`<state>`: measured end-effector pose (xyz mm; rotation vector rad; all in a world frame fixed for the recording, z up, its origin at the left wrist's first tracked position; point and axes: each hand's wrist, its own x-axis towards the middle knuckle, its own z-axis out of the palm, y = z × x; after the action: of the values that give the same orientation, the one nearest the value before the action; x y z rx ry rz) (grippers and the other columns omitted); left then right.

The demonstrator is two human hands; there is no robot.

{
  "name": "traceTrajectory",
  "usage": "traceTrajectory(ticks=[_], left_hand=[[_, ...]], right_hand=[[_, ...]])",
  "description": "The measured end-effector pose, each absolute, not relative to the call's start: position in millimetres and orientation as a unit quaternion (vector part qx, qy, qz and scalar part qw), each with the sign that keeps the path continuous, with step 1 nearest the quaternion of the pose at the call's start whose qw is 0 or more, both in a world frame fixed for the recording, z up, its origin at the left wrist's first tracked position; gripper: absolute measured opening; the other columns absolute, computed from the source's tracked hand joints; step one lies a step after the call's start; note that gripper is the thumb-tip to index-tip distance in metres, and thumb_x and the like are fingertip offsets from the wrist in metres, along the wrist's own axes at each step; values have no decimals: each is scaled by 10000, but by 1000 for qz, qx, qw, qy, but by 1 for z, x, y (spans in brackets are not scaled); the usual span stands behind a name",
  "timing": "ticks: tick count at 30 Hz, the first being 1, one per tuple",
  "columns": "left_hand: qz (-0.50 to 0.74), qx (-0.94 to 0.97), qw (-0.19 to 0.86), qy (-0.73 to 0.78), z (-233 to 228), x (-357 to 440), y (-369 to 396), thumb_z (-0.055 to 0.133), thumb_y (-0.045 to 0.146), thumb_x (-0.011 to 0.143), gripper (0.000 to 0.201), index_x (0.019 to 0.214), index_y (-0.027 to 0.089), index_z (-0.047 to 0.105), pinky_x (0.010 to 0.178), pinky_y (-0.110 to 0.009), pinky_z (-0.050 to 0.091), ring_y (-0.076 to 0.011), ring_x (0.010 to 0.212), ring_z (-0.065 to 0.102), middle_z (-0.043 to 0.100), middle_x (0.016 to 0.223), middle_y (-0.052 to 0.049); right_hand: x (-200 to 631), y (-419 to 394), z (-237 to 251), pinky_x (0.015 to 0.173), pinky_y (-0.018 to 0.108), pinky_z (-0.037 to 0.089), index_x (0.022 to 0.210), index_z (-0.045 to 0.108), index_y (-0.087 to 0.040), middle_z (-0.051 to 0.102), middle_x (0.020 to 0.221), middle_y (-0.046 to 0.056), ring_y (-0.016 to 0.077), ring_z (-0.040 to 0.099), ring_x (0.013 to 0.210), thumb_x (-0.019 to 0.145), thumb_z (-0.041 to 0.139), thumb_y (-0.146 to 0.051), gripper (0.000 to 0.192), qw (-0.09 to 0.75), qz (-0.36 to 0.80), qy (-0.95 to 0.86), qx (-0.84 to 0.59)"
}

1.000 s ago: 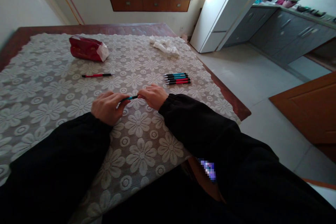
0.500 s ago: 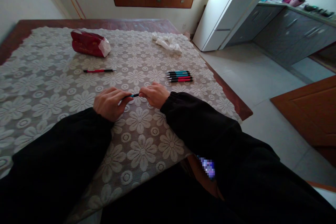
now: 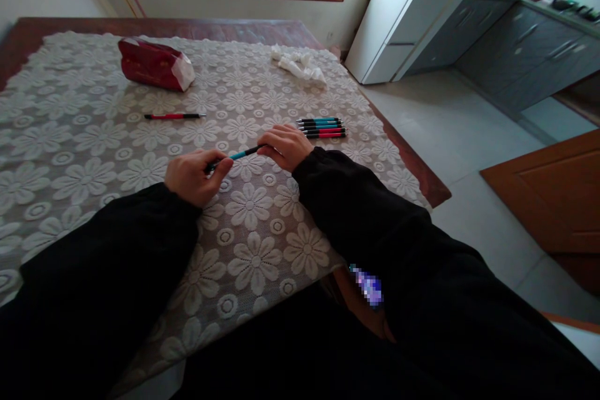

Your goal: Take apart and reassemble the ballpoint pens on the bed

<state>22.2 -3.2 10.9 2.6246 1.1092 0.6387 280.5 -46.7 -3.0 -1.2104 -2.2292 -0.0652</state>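
Near the middle of the frame, both hands pinch one teal pen point(image 3: 237, 155) just above the lace tablecloth point(image 3: 253, 262); the left hand point(image 3: 194, 176) closes on its dark lower end, the right hand point(image 3: 285, 145) on its upper end; a row of pens point(image 3: 323, 128) lies just right of them; a red pen point(image 3: 173, 116) and red packet point(image 3: 154, 64) sit upper left.

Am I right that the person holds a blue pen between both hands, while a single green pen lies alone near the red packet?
Not quite: the lone pen near the red packet is red, not green, as the head view shows. The rest stands: the left hand and right hand hold a blue pen between them.
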Motion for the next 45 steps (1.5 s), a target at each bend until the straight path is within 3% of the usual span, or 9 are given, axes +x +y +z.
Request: traceTrajectory(ticks=[7,12,18,24,30,38,45], left_hand=[[255,863,254,355,18,21,-5,530,484,921,363,832,197,733,553,-278,435,-141,530,567,651,599,-6],[261,848,299,351,19,20,0,587,487,897,335,815,208,752,541,-275,448,-142,544,594,714,642,-9],[258,864,273,336,17,20,2,654,428,868,270,855,210,812,660,-292,476,-152,704,635,760,852,-18],[278,869,238,333,18,20,-4,659,436,891,322,906,151,809,672,-296,463,-152,694,621,747,844,-45],[241,894,240,292,13,22,2,519,445,956,337,993,226,772,650,-281,474,-155,655,629,758,779,-7],[218,920,147,291,5,20,2,506,458,956,337,1061,254,753,757,-334,516,-227,819,697,765,898,-42],[242,922,105,283,2,19,1,523,429,972,314,1118,269,750,813,-351,521,-247,922,691,767,987,-52]], right_hand=[[278,-46,-11,835,321,407,937,621,-195,625,882,68,190,547,871,1061,230,-578,561,295,12,-830,-474],[278,-45,-11,816,324,413,921,611,-193,617,860,66,190,544,845,1062,184,-578,592,302,13,-839,-453],[281,-46,-13,800,336,391,880,614,-196,610,819,61,195,546,824,1065,184,-563,595,275,7,-846,-456],[280,-47,-12,806,328,400,907,634,-187,609,831,60,187,549,830,1067,214,-559,583,305,-1,-838,-452],[278,-50,-8,844,333,415,979,652,-197,602,856,61,199,535,873,1061,268,-560,535,308,-27,-839,-449],[278,-51,-9,818,363,382,884,647,-205,579,803,61,214,532,859,1061,230,-561,576,232,-50,-863,-446],[278,-53,-9,804,357,389,889,646,-201,586,800,61,209,544,839,1066,242,-540,556,252,-49,-857,-446]])
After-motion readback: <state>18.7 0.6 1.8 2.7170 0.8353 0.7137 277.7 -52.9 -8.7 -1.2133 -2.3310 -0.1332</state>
